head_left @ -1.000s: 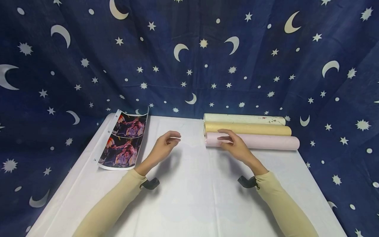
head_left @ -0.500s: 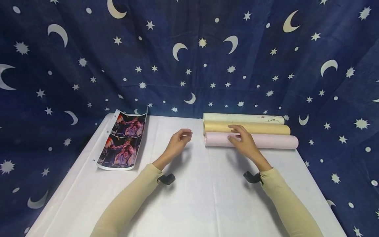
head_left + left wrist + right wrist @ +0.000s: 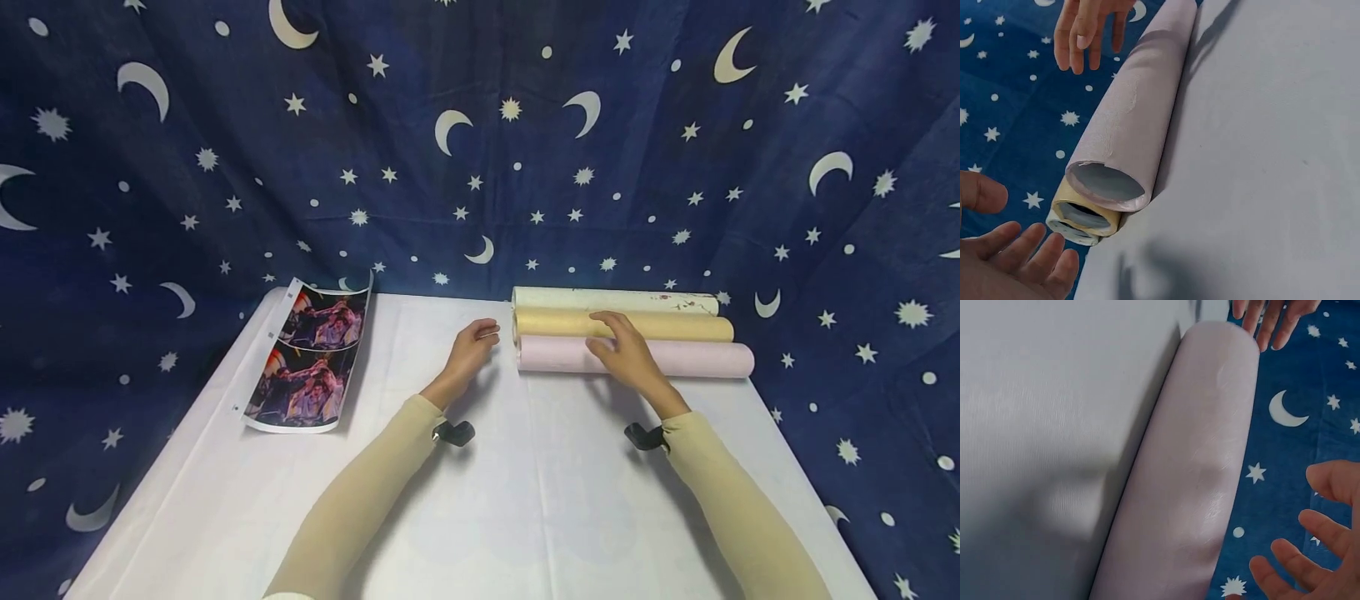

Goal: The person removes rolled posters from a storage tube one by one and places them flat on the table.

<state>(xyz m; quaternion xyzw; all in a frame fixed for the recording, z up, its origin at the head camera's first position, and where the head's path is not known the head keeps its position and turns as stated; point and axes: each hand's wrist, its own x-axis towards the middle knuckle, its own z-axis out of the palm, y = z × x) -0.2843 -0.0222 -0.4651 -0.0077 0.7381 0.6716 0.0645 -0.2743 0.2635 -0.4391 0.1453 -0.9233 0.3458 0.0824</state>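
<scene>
Pink roll [image 3: 690,358] foremost of three on the desk [image 3: 487,508]

From the head camera, it lies crosswise at the right rear of the desk, in front of the yellow roll [image 3: 675,328] and the flower-marked white roll [image 3: 600,299]. The left hand [image 3: 471,354], fingers softly bent and holding nothing, is near the left ends of the rolls. The right hand [image 3: 628,357] is over the pink and yellow rolls, fingers spread and grasping nothing. A photo sheet [image 3: 307,375] with a curling edge lies well apart on the left, before the star-patterned curtain [image 3: 375,133].

From the left wrist, the rolls show hollow ends and thin walls, so I would expect them to be fairly light and apt to dent under a hard squeeze. The left hand is apart from these ends.

From the right wrist, the pink roll has a smooth sheen. It may prove a little slippery and ready to roll, though probably stiff along its length. A gentle hold near each end, palms cupping the curve, seems best. The right hand's fingers are parted, with nothing between them.
</scene>
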